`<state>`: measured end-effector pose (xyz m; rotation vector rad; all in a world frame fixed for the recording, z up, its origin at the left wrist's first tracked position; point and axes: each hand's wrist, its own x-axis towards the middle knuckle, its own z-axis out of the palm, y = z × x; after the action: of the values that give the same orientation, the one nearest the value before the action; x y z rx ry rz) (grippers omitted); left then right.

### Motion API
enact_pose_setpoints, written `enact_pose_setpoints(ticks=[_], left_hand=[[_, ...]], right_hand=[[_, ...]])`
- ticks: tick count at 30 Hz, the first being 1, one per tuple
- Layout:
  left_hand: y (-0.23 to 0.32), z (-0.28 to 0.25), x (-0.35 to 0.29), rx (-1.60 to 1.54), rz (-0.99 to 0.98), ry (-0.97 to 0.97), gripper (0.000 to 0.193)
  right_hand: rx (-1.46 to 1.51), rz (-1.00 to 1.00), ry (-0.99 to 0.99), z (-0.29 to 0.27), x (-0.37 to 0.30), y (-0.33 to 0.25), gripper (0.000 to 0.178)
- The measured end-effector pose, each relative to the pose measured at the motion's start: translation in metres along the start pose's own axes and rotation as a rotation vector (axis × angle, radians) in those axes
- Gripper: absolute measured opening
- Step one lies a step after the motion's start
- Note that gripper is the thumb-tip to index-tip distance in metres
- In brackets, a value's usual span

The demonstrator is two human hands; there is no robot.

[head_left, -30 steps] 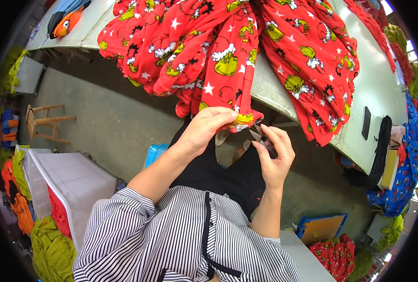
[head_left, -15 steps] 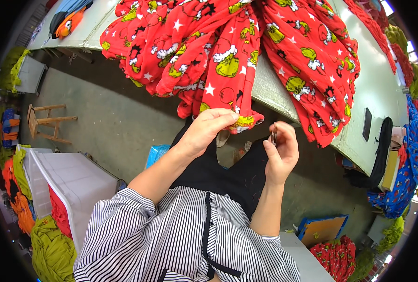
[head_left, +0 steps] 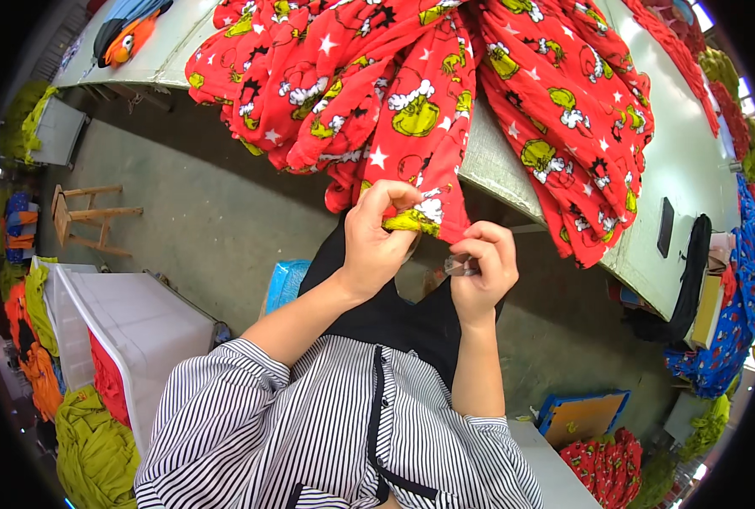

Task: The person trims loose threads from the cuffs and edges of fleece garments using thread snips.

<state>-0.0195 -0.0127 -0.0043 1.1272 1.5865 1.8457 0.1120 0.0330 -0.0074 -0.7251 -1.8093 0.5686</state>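
Note:
A red fleece garment (head_left: 415,148), printed with green cartoon faces, white-trimmed hats and stars, hangs over the near table edge. My left hand (head_left: 377,242) pinches the lower end of one narrow leg or sleeve, where a yellow-green patch of the print shows at the hem (head_left: 415,222). At the other corner of that hem, my right hand (head_left: 486,267) is closed with its fingertips against the cloth. Tucked in its curled fingers is a small metal tool (head_left: 460,265), which looks like thread snips; most of it is hidden.
The pale table (head_left: 691,187) runs across the far side, bearing a dark flat phone-like object (head_left: 664,227). A wooden stool (head_left: 97,220) stands on the floor at left. Close by are a white bin (head_left: 140,327) with cloth and a blue-edged crate (head_left: 583,416) at lower right.
My right hand has moved left to the hem and now touches the cloth. My left hand has shifted slightly left and curled more tightly, and the hem has turned in its grip.

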Motion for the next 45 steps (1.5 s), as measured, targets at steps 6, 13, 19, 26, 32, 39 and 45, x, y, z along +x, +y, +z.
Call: enact_pose_setpoints(ticks=[6,13,19,26,32,39,45], left_hand=[[-0.007,-0.003,0.0,-0.197,-0.062,-0.177,0.025],[-0.003,0.001,0.001,-0.171,-0.046,-0.132,0.027],[-0.007,-0.005,-0.002,-0.498,-0.303,-0.159,0.023],[-0.008,-0.002,-0.003,-0.532,-0.302,-0.152,0.024],[-0.01,-0.001,-0.002,-0.473,-0.171,-0.202,0.022],[-0.014,-0.001,-0.003,-0.316,-0.049,-0.227,0.028],[-0.008,0.001,-0.001,-0.443,-0.18,-0.195,0.023]], right_hand=[[0.406,0.29,-0.073,-0.011,0.002,-0.007,0.018],[0.284,0.154,-0.171,0.009,0.017,-0.013,0.02],[0.626,0.478,-0.09,-0.009,0.01,-0.018,0.015],[0.046,0.25,-0.156,-0.018,0.008,-0.027,0.04],[-0.012,0.2,-0.119,-0.01,0.007,-0.028,0.04],[0.162,0.253,-0.066,-0.005,0.006,-0.025,0.03],[0.323,0.333,-0.06,-0.01,0.006,-0.019,0.038]])
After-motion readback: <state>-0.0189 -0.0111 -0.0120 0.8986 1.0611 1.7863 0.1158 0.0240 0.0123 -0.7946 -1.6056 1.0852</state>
